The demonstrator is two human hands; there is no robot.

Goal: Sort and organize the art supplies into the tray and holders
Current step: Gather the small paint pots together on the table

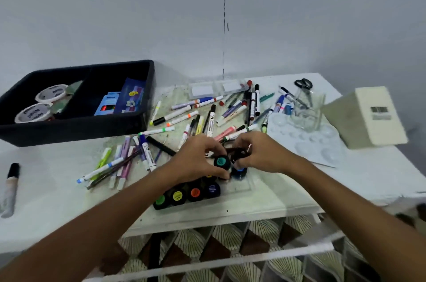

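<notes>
White table [265, 203] strewn with markers [184, 118]; left fingers [207, 145] gripping teal-capped bottle [221, 162], right fingers' [242, 143] grasp unclear.

left hand [198, 157]: its fingers cover the side of the teal-capped black ink bottle [221, 161]; the grip under the bottle is out of sight.
right hand [258, 152]: the small dark object [239, 153] at its fingertips is too blurred to name.
blue-capped bottle [239, 172]: mostly hidden beneath both hands.
black rectangular plastic tray [76, 124]: the near wall hides the lower parts of the white round tubs [34, 113]; their lid print is unreadable.
cream rectangular box [368, 118]: motion-blurred, barcode label illegible.
black-capped marker at the left edge [10, 189]: smeared, its lower end indistinct.
</notes>
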